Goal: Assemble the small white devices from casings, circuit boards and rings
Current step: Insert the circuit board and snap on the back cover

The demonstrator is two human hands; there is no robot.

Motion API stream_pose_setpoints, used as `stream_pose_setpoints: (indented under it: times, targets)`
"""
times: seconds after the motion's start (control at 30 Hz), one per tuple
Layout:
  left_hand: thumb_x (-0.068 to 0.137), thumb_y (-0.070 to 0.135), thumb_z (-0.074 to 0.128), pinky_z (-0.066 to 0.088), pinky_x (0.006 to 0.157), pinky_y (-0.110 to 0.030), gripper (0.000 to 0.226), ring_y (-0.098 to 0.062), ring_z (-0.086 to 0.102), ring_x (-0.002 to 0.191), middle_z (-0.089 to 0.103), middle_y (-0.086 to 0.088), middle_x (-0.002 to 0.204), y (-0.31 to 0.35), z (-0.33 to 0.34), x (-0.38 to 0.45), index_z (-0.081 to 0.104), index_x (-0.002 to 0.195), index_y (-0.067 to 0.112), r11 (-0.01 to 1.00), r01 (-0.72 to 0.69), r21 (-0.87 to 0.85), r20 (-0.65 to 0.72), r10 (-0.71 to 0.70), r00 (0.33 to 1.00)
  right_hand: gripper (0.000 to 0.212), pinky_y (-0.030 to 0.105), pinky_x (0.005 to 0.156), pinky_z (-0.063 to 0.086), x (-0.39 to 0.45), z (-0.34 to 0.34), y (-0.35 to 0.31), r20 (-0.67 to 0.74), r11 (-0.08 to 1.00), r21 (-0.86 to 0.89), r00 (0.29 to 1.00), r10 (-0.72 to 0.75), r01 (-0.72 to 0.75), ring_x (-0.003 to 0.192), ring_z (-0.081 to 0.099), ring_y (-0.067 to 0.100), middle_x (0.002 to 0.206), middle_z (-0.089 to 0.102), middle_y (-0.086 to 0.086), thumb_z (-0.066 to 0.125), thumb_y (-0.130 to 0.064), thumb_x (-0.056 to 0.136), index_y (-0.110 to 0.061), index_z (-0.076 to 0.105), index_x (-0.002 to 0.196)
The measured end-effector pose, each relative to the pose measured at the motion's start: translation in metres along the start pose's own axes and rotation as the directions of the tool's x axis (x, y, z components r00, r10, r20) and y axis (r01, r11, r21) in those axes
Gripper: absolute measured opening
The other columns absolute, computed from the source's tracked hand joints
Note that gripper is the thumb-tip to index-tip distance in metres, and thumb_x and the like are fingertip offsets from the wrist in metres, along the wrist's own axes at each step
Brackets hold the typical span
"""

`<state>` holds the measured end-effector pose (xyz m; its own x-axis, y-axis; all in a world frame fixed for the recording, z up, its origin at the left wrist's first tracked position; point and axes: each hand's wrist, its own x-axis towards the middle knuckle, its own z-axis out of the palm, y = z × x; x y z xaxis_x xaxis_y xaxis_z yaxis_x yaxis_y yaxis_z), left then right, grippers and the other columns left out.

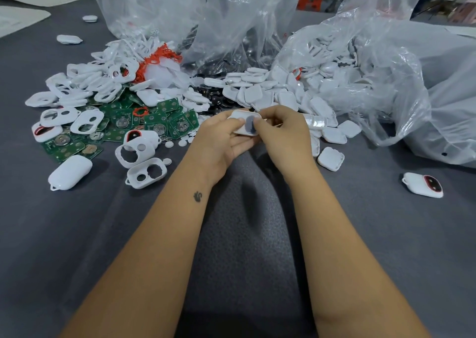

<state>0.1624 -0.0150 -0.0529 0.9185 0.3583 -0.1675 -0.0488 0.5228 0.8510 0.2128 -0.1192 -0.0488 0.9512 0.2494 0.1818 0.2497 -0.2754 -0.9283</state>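
Observation:
My left hand [221, 142] grips a white casing [242, 121] from below, tilted up, above the grey table [257, 234]. My right hand [280, 136] pinches the casing's right edge, with its fingertips at a grey round opening in the shell. Green circuit boards [154, 123] lie heaped to the left of my hands. Open white casing frames [85, 85] pile up behind them, with a bunch of orange-red rings [157, 59] further back. Closed white covers [270, 90] spill from a bag at centre right.
Clear plastic bags [386, 67] stand along the back and right. Two casing frames [146, 172] and a closed white device [69, 172] lie at near left. A device with a red ring [422, 184] sits alone at right. Small white discs [180, 142] lie by my left hand.

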Motion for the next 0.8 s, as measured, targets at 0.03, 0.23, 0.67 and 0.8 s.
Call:
stream_pose_setpoints:
  times: [0.03,0.23,0.67,0.8]
  targets:
    - [0.095,-0.005,0.047,0.058,0.063,-0.025,0.021,-0.017,0.073,0.073,0.075,-0.008,0.079,0.000,0.000,0.000,0.062,0.109,0.001,1.000,-0.007,0.001,0.000,0.007,1.000,0.005,0.021,0.059,0.042,0.000,0.002,0.001,-0.013,0.999,-0.032,1.000,-0.018,0.018,0.058,0.048,0.001,0.064,0.055,-0.010,0.066,-0.019,0.084,-0.019,0.068,0.079]
    - [0.095,-0.008,0.047,0.058,0.067,-0.025,0.022,-0.018,0.073,0.079,0.073,-0.013,0.089,-0.003,0.000,-0.001,0.064,0.108,-0.001,0.996,-0.069,0.061,0.014,0.068,0.998,0.009,0.030,0.065,0.047,-0.003,0.006,0.004,-0.040,0.989,-0.110,0.994,-0.099,0.094,0.066,0.054,0.007,0.069,0.061,-0.008,0.062,-0.025,0.086,-0.023,0.066,0.079]
    - [0.095,-0.010,0.043,0.060,0.064,-0.028,0.023,-0.026,0.073,0.075,0.064,-0.030,0.109,0.009,-0.006,0.001,0.052,0.117,-0.011,0.966,-0.089,-0.242,-0.206,0.039,0.978,0.023,0.045,0.086,0.051,-0.003,0.005,0.007,-0.147,0.993,-0.117,0.989,-0.020,0.003,0.095,0.061,0.022,0.104,0.064,-0.001,0.048,-0.016,0.092,-0.020,0.065,0.106]
    - [0.096,-0.008,0.045,0.061,0.076,-0.034,0.016,-0.026,0.073,0.080,0.067,-0.022,0.098,0.018,-0.008,-0.001,0.057,0.103,-0.001,0.905,-0.270,-0.328,-0.327,0.159,0.932,0.023,0.033,0.085,0.046,-0.007,0.014,0.005,-0.028,0.967,-0.226,0.991,-0.129,0.119,0.096,0.057,0.015,0.103,0.060,-0.003,0.049,-0.015,0.092,-0.020,0.065,0.108]
